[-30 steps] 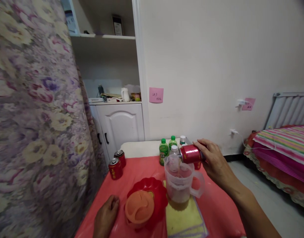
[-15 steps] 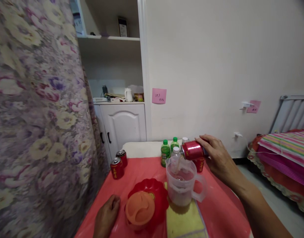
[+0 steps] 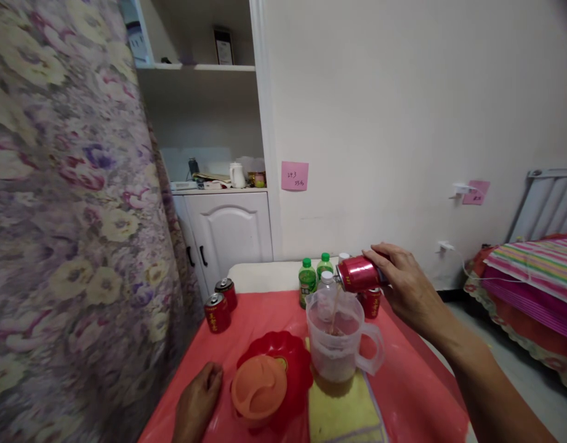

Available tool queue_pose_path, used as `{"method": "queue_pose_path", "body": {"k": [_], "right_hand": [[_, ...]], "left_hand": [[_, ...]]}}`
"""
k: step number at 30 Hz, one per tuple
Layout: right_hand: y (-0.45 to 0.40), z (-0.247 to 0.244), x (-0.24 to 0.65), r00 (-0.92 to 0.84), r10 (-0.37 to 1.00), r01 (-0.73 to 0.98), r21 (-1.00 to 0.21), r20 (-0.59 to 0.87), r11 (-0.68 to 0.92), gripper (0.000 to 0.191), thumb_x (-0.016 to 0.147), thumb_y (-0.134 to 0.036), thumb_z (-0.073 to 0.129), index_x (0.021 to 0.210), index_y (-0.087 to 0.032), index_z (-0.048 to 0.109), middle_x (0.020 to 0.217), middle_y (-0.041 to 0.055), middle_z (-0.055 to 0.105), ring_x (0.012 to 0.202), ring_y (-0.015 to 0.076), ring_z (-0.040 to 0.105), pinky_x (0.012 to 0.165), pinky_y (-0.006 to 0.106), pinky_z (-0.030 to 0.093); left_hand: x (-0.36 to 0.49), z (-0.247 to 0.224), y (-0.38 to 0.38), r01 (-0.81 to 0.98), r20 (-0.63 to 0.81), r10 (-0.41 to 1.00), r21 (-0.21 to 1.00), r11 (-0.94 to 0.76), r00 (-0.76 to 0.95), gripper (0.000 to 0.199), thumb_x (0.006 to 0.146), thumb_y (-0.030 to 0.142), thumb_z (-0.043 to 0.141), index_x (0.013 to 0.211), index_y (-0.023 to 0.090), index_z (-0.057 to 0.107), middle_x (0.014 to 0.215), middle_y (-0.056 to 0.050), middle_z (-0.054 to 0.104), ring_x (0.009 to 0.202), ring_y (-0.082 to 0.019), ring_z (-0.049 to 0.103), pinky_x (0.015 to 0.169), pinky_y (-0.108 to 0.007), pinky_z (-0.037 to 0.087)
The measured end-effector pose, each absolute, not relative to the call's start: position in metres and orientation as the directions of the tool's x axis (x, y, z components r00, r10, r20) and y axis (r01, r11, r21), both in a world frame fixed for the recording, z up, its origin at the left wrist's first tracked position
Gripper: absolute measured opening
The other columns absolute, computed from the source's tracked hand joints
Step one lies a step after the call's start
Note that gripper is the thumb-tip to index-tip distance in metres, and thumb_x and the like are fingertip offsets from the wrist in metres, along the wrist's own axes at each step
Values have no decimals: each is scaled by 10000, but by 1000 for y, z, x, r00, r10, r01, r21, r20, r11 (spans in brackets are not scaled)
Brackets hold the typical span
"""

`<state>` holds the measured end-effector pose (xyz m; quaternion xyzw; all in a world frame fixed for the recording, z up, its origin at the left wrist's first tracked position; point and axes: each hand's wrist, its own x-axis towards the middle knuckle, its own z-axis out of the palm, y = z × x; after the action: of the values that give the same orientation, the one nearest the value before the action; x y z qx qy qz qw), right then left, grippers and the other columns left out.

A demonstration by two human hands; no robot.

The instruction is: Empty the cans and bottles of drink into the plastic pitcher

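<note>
My right hand [image 3: 398, 277] is wrapped round a red can [image 3: 358, 274], tipped to the left over a clear plastic pitcher [image 3: 333, 351]. A thin brown stream runs from the can into the pitcher, which stands on a yellow cloth [image 3: 343, 412] with its handle to the right. My left hand [image 3: 199, 397] rests closed on the red tablecloth, left of an orange lidded bowl [image 3: 259, 387]. That bowl sits in a red scalloped plate [image 3: 297, 363]. Whether anything is inside the left hand's curled fingers is hidden.
Two red cans [image 3: 217, 312] stand at the back left. Behind the pitcher are green-capped bottles [image 3: 307, 283] and white-capped bottles. Another red can [image 3: 372, 303] stands below the tipped one. A floral curtain [image 3: 71, 215] hangs at the left.
The can is still tipped, and the stream now falls longer and straighter into the pitcher. The view has shifted slightly; my left hand stays in place.
</note>
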<state>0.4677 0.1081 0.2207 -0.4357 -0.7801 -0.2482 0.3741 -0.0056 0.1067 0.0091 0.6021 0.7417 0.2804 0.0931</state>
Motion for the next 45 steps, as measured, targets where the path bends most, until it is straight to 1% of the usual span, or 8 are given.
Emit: {"method": "queue_pose_path", "body": {"k": [6, 11, 17, 21, 27, 32, 40, 45], "right_hand": [[106, 221, 468, -345, 519, 859, 40, 782, 510, 602, 851, -7, 472, 1418, -209, 444, 1358, 161, 508, 1299, 309, 443, 1056, 520, 452], [106, 221, 466, -338, 538, 855, 12, 772, 519, 617, 845, -18, 502, 1418, -238, 438, 1361, 148, 505, 1305, 310, 443, 1044, 525, 462], [107, 217, 462, -372, 524, 828, 18, 766, 561, 634, 835, 1, 472, 1421, -238, 436, 1354, 147, 511, 1308, 311, 440, 1047, 540, 458], [106, 217, 459, -384, 524, 819, 18, 760, 574, 669, 815, 36, 437, 1424, -238, 439, 1353, 148, 515, 1305, 305, 448, 1052, 545, 453], [107, 217, 457, -389, 523, 816, 20, 759, 578, 623, 867, -1, 429, 1431, -265, 437, 1335, 149, 532, 1295, 309, 465, 1018, 550, 477], [106, 216, 456, -396, 546, 826, 26, 738, 563, 564, 892, -2, 419, 1411, -217, 460, 1344, 154, 525, 1312, 298, 440, 1063, 522, 446], [106, 215, 457, -411, 550, 819, 29, 727, 573, 578, 897, -47, 452, 1436, -254, 430, 1352, 152, 529, 1309, 313, 447, 1025, 539, 466], [105, 213, 454, -427, 553, 814, 37, 716, 580, 572, 880, -55, 480, 1422, -235, 454, 1366, 162, 535, 1305, 319, 456, 1020, 545, 471]], "left_hand": [[-6, 9, 106, 844, 221, 940, 526, 109, -259, 291, 885, 453, 384, 783, 263, 581, 805, -7, 753, 750, -198, 699, 647, -250, 457], [-4, 12, 104, 846, 207, 944, 522, 114, -255, 299, 888, 457, 369, 786, 265, 574, 792, -1, 743, 746, -194, 695, 641, -247, 457], [-3, 14, 104, 845, 190, 945, 518, 133, -265, 297, 884, 465, 375, 808, 263, 579, 874, -19, 762, 807, -203, 706, 671, -251, 467], [-3, 15, 104, 846, 177, 945, 512, 151, -276, 297, 885, 468, 382, 807, 262, 582, 856, -18, 761, 793, -208, 701, 648, -256, 460], [-3, 12, 105, 845, 204, 942, 520, 125, -266, 286, 883, 467, 400, 798, 267, 586, 812, 0, 755, 758, -193, 694, 631, -244, 454], [-4, 10, 106, 847, 210, 941, 516, 124, -266, 289, 883, 459, 395, 801, 262, 589, 850, -8, 762, 782, -192, 699, 656, -239, 460], [-4, 10, 106, 844, 195, 946, 521, 125, -260, 301, 890, 474, 386, 823, 261, 588, 838, -3, 760, 773, -189, 698, 645, -242, 456], [-4, 10, 105, 835, 185, 947, 535, 127, -263, 307, 893, 481, 379, 836, 263, 587, 837, 1, 754, 775, -187, 693, 654, -244, 455]]}}
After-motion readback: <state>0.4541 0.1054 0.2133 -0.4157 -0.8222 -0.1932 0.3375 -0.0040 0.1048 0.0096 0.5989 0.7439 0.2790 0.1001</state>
